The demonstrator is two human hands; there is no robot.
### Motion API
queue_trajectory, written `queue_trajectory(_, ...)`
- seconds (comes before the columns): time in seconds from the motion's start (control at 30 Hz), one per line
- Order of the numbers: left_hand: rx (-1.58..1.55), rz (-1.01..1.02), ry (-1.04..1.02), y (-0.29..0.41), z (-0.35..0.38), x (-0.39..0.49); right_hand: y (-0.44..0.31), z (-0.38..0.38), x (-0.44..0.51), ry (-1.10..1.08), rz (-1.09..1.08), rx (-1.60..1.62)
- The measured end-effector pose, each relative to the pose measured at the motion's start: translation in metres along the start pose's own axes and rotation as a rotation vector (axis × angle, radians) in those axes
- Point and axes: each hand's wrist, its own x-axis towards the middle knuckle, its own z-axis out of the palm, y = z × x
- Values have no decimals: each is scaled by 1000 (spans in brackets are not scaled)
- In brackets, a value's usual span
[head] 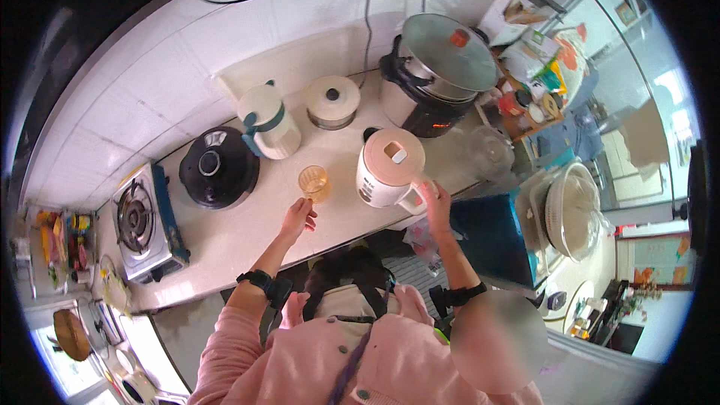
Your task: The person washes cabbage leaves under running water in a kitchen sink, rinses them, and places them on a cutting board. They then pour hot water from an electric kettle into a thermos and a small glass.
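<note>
An amber drinking glass (314, 181) stands on the pale counter (259, 230). My left hand (300, 216) is at its near rim, fingers partly curled; whether it grips the glass cannot be told. On the right, my right hand (436, 198) is closed around the handle of a white electric kettle (382, 183) with a pink lid. The kettle is upright, its lid shut. Behind the glass stands a white pitcher (275, 135) with a teal handle and collar.
A small lidded pot (333, 102) and a large multicooker (402, 107) topped by a glass-lidded steamer stand along the wall. A round black lid (219, 167) and a portable gas stove (143, 219) are left. A clear plastic container (488, 152) lies right of the kettle.
</note>
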Motion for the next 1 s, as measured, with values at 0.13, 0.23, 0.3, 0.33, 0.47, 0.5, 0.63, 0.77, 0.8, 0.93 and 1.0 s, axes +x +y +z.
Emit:
queue_trajectory(0.13, 59, 57, 4, -4, -4, -22, -28, 10, 26, -56, -84, -21)
queue_trajectory(0.23, 147, 135, 12, -3, -7, -34, -61, 15, 30, -225, -87, -217)
queue_trajectory(0.3, 203, 159, 11, -3, -8, -40, -81, 21, 28, -292, -42, -315)
queue_trajectory(0.33, 214, 176, 11, -3, -8, -43, -90, 27, 29, -338, -25, -381)
queue_trajectory(0.47, 247, 192, 46, -4, -8, -50, -113, 52, 27, -421, -148, -624)
queue_trajectory(0.5, 254, 197, 50, -4, -8, -51, -118, 57, 25, -460, -202, -649)
queue_trajectory(0.63, 249, 232, 40, -4, -11, -56, -142, 74, 16, -556, -283, -755)
queue_trajectory(0.77, 286, 242, 24, -2, -13, -59, -165, 91, 4, -546, -412, -928)
queue_trajectory(0.8, 286, 242, 18, -1, -14, -59, -171, 94, 2, -562, -410, -964)
queue_trajectory(0.93, 291, 248, 14, 1, -16, -63, -186, 102, -2, -601, -471, -1078)
queue_trajectory(1.0, 316, 258, 4, 2, -17, -66, -190, 104, -4, -610, -504, -1102)
